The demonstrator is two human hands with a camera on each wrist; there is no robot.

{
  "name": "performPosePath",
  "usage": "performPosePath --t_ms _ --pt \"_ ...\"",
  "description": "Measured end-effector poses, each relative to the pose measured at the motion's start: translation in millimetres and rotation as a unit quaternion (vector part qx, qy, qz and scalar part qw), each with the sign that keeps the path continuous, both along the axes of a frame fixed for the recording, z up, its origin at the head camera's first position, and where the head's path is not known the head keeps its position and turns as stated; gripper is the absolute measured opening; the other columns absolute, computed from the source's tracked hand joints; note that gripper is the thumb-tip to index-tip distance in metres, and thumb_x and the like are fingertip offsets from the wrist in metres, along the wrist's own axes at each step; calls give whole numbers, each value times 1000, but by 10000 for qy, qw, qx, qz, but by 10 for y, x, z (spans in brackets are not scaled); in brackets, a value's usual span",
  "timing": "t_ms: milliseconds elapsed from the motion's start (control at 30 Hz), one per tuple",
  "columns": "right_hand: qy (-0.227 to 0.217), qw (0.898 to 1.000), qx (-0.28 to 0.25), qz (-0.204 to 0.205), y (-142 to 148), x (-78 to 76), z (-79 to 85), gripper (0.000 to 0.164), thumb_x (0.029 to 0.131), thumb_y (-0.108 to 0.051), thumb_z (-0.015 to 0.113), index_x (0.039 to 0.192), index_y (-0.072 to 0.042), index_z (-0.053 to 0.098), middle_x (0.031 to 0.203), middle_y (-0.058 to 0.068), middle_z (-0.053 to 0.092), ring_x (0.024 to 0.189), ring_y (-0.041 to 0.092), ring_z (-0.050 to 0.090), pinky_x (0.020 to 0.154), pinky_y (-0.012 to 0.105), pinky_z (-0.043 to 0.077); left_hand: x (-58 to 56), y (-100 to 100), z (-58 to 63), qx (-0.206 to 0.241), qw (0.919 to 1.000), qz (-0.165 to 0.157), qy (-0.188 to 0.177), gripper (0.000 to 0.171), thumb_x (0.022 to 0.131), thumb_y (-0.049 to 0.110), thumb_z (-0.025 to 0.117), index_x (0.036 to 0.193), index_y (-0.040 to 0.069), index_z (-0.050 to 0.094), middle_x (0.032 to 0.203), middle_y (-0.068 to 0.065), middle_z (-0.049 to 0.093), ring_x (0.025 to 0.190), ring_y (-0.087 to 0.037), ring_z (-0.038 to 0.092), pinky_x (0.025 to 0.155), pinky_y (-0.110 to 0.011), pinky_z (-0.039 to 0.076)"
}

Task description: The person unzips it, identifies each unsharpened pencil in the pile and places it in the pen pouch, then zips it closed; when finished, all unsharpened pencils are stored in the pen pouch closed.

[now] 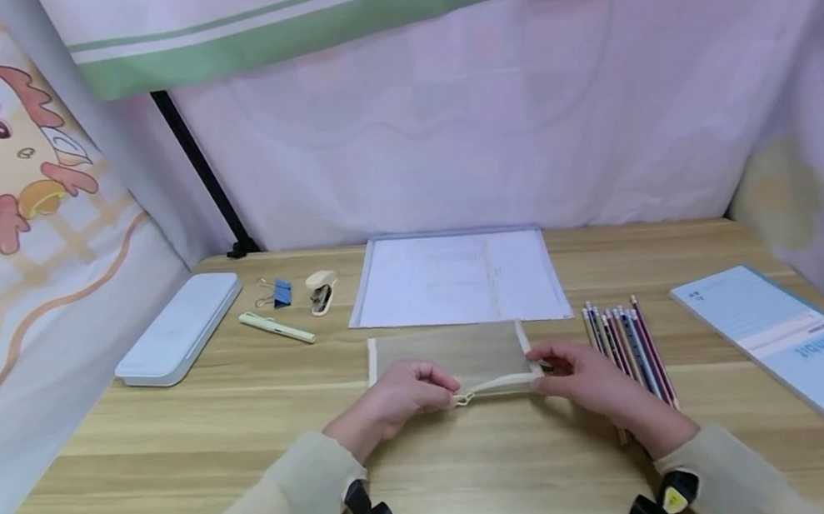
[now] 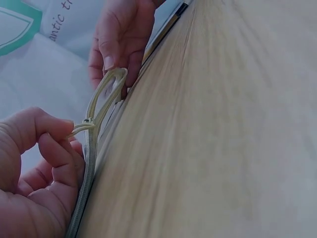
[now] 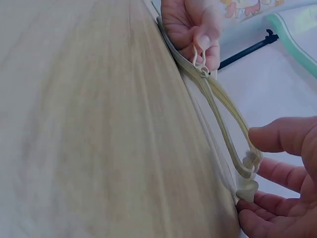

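A translucent zip pouch (image 1: 467, 352) with pale cream edging lies flat on the table, its zip along the side nearest me. My left hand (image 1: 413, 391) pinches the looped zip pull (image 2: 81, 128) between thumb and fingertips. Right of the slider, the two zipper tapes (image 3: 225, 114) stand apart in a narrow loop; left of it the teeth are joined. My right hand (image 1: 583, 377) holds the pouch's right front corner, its thumb against the tape end and its fingers behind and below. Beside that hand, partly under the wrist, lie several pencils (image 1: 628, 343).
A clear folder with white paper (image 1: 459, 277) lies behind the pouch. To the left are a stapler (image 1: 322, 291), a blue binder clip (image 1: 282, 292), a light green pen (image 1: 276, 327) and a white case (image 1: 181, 327). A notepad (image 1: 798, 342) lies at right. Fabric curtains surround the table.
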State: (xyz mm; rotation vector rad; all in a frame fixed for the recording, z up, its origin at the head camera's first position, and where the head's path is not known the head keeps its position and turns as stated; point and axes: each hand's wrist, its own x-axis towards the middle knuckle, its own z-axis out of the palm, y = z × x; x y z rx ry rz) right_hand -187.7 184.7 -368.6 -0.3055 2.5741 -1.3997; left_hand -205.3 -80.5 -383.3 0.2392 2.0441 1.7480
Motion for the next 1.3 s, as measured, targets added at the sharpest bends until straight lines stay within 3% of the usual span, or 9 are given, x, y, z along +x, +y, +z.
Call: performPosePath --t_ms 133,333,467,700,933,1133,1300 --pt "103 9998 126 -129 -11 -3 -19 33 82 -19 69 110 -5 63 119 14 58 109 28 53 90 42 45 -7 33 8 -38 9999 70 -83 21 69 -5 66 90 -7 64 78 -1 61 69 -10 55 64 -21 47" --pt "644 9931 975 -57 -66 -9 -31 16 79 -15 70 94 -10 70 123 19 56 111 36 52 91 48 45 21 2 30 -34 9997 168 -165 21 69 -7 66 90 -7 64 79 -2 61 70 -12 56 66 -22 49" --pt "700 9897 1249 -39 -113 -8 -4 12 79 -14 70 90 -11 70 121 18 56 109 34 53 87 45 47 51 -88 49 10 9996 210 -188 22 69 -6 66 91 -8 64 80 -2 60 70 -11 56 67 -22 49" --pt "659 9878 1411 -50 -142 -16 24 8 79 -13 71 86 -12 70 115 14 59 102 27 54 80 39 47 76 -317 89 -141 9994 304 -76 21 70 -7 66 91 -8 64 79 -3 61 70 -11 55 65 -21 49" --pt "596 9875 1457 -80 -163 -2 46 6 79 -12 69 85 -11 69 112 13 60 97 24 54 73 33 47 103 -553 108 -482 9981 264 285 24 69 -4 68 92 -8 63 81 -4 61 73 -13 55 67 -23 48" --pt "656 9866 1489 -81 -166 -4 46 6 78 -11 69 84 -10 69 111 13 60 96 24 54 72 33 48 114 -854 127 -523 9976 128 433 25 70 -3 67 93 -9 61 82 -5 61 74 -15 55 65 -23 49" --pt "776 9857 1492 -113 -149 -18 17 6 77 -11 69 83 -10 69 111 13 61 97 25 55 72 33 48 115 -1109 139 -548 9974 49 459 25 72 0 68 94 -8 60 84 -4 62 78 -16 56 72 -26 50"
